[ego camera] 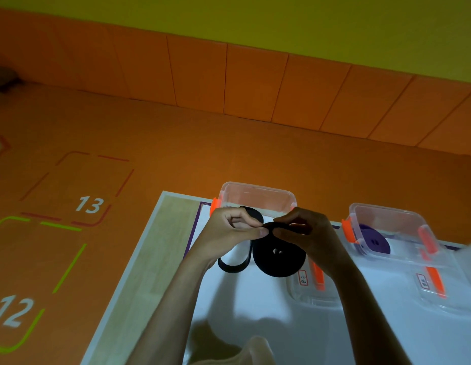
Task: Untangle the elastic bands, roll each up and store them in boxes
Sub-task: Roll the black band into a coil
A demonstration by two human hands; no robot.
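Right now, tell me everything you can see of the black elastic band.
The black elastic band is a flat, matte strip, mostly wound into a thick disc with a small hole at its centre. The disc is held on edge over the white table. The right hand grips its top; the left hand pinches the strip beside it. A loose tail loops down to the left.

The black roll [279, 259] is plain black. Right of it, a purple roll [376, 242] lies in a clear right box [402, 219] with orange clasps. Behind the black roll, the clear rear box [255, 193] has orange clasps too. Beneath it the desk [255, 299] is white, lined purple, with a pale wood-grain margin. Left of it, the orange floor [176, 154] bears red and green dashed outlines and white numerals. Far behind it, the wall [255, 75] shows orange panels under yellow.
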